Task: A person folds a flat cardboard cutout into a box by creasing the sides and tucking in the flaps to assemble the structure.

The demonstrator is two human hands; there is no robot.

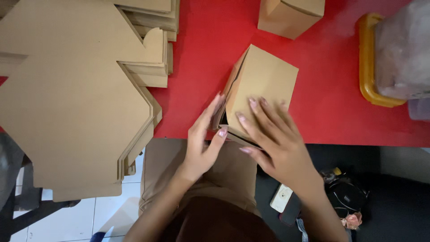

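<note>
A small brown cardboard box [264,76] rests at the near edge of the red table [322,103], its side flap partly open on the left. My right hand [273,139] lies flat on the box's top face with fingers spread. My left hand [204,139] presses against the box's left side, fingers along the loose flap and thumb under the near edge. Both hands hold the box between them.
A tall stack of flat die-cut cardboard blanks [76,94] fills the left side and overhangs the table. Another assembled box [289,15] stands at the far edge. A yellow tray [368,71] holds a clear plastic bag [403,49] at right. A phone [281,198] lies below.
</note>
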